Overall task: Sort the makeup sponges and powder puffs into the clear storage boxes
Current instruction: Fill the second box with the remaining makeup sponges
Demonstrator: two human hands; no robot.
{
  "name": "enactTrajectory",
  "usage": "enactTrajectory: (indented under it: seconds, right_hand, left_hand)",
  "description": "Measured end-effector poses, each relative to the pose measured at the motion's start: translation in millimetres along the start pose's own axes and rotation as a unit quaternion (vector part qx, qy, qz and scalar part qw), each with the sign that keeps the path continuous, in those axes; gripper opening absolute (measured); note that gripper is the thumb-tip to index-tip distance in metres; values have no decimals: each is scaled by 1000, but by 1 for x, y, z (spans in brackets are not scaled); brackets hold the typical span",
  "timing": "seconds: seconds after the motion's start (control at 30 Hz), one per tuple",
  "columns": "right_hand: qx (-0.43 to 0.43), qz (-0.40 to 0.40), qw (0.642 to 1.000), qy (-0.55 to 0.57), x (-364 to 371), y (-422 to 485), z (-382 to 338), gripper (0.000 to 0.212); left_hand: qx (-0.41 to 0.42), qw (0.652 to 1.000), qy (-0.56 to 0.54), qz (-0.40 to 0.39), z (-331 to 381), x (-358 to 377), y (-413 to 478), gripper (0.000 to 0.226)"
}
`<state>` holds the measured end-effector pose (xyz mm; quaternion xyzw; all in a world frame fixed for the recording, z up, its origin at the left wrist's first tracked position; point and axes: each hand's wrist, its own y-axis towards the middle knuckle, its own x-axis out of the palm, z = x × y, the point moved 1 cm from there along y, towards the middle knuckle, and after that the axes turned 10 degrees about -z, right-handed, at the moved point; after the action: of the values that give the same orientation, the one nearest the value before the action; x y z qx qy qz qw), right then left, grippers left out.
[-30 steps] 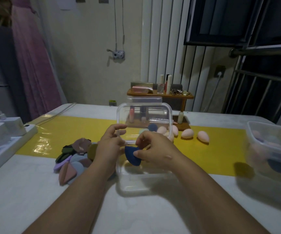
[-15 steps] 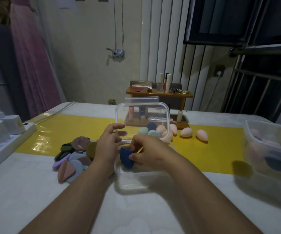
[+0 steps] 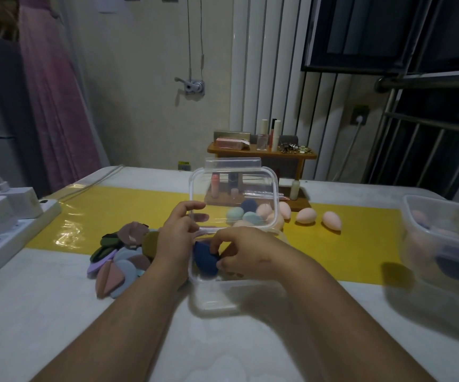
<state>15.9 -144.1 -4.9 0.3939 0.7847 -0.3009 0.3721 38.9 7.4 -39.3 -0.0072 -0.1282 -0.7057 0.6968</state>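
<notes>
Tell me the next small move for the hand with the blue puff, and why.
Probably set the blue puff down on the floor of the box and let go. The right hand pinches it just inside the box, near the left wall. The left hand holds the lid upright, so nothing seems to block the drop.

A white table [image 3: 43, 312] fills the lower frame, crossed by a glossy yellow runner [image 3: 129, 213]. At the left edge a white power strip [image 3: 8, 244] carries two white chargers [image 3: 21, 201] with cables. A pink curtain [image 3: 54, 106] hangs in the upper left. Centre frame, at the table's far edge, a two-tier wooden stand [image 3: 261, 153] holds a pink box [image 3: 229, 143] and upright cosmetic tubes [image 3: 275, 133]. To its right a wall socket [image 3: 359, 119] has a white plug in it, beside metal window bars [image 3: 415, 150].
</notes>
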Motion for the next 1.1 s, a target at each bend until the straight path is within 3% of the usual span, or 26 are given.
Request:
enactTrajectory:
  seconds: [0.33,0.8,0.97,1.1]
  right_hand:
    - [6,-15,999,39,3,1,2,25]
    - [-22,122,992,27,-8,-7,2,18]
    - [-41,250,963,93,-24,-15,15,16]
    - [4,347,930,123,-34,-21,36,19]
  left_hand:
    - [-1,1000,0,0,0,0,-2,48]
    - [5,999,-27,-19,10,5,-8,49]
    - [7,999,-42,-13,6,1,-3,51]
    - [6,999,-35,0,6,-1,-1,53]
